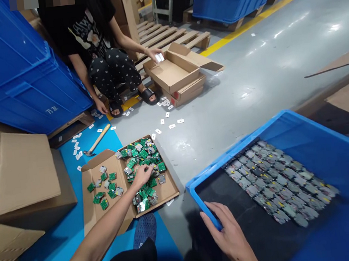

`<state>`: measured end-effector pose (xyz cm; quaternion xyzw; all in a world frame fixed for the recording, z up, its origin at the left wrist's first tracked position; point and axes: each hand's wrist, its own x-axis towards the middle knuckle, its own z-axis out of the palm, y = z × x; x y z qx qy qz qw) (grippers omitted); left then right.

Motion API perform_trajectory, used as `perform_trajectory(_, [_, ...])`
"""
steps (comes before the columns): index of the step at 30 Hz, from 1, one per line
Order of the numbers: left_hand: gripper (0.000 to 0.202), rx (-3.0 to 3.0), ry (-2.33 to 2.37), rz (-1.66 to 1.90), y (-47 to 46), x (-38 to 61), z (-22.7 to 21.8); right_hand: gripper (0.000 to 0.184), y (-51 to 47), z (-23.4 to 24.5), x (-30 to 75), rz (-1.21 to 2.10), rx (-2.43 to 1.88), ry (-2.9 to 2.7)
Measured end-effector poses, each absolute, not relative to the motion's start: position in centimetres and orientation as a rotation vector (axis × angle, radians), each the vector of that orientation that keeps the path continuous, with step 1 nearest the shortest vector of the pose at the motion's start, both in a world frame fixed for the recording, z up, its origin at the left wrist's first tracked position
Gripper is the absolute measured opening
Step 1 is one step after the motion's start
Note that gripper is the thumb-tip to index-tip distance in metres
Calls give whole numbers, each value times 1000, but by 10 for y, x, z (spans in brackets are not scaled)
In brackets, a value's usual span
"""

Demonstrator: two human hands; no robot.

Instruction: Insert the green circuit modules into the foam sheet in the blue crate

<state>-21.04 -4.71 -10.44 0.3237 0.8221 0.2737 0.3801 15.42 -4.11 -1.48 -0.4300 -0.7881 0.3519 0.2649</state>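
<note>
My left hand (143, 176) is down among the green circuit boards (142, 154) heaped in an open cardboard box (172, 189). Its fingers are curled together at a small board, partly hidden by the fingers. On the box's flattened lid (88, 185) lie several more loose boards. My right hand (227, 231) holds the near left rim of a large blue bin (238, 144), which passes between thumb and fingers. Inside the bin, grey board modules (279, 181) are laid in neat rows on a black surface.
Across from me, a seated person (103, 50) holds small white pieces (159, 57) over stacked cardboard boxes (183, 69). A hammer (97, 140) and scattered white tags (165, 102) lie on the floor. Cardboard cartons (26, 175) and blue crates (32, 79) stand at left; a pallet (177, 34) lies behind.
</note>
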Motion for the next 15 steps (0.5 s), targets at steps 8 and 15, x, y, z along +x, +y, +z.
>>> perform_trajectory(8, [72,1243,2207,297,-33,-177,-112,33,-42,-18,155,945,-1154,-2146])
perform_trajectory(15, [69,1333,2150,155,-46,-179,-103,33,-42,-19,155,918,-1133,-2153])
